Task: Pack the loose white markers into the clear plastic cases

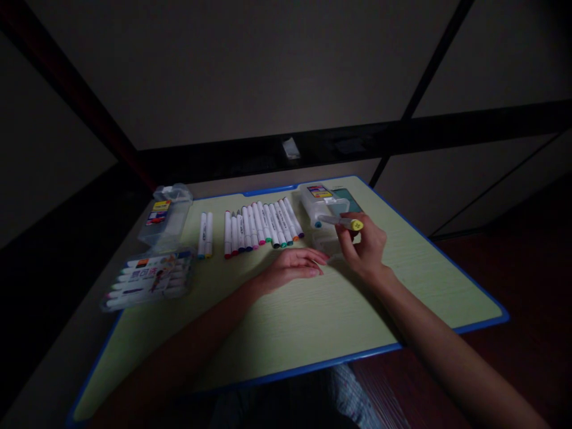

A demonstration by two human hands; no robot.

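Observation:
My right hand (364,250) pinches a white marker (338,222) with a yellow cap at one end and a blue tip at the other, holding it level above a clear plastic marker case (318,205) at the table's far right. My left hand (292,267) lies flat on the pale green table (313,322), fingers stretched out and holding nothing, just in front of a row of several white markers (261,225) with coloured caps. Two more markers (205,235) lie side by side to the left of that row.
An empty-looking clear case (166,217) stands at the far left. A clear pack of markers (149,279) lies in front of it near the left edge. The table has a blue rim (482,325). Dark floor surrounds it.

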